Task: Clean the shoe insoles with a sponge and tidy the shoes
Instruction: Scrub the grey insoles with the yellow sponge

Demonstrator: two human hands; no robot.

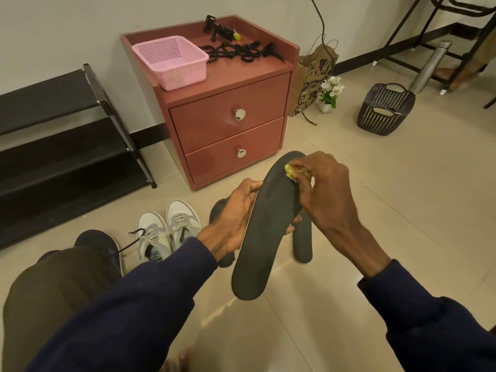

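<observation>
Insole (pixel 265 226): up off the floor, between both hands.
Left hand (pixel 236 218): gripping its left edge, mid-length.
Right hand (pixel 322 189): pinching the yellow sponge (pixel 290 173) — pressed against the insole's top end.

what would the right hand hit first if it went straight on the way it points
The insole: the right hand presses the sponge on it. Past the tip, probably the lower drawer, but depth is unclear.
</observation>
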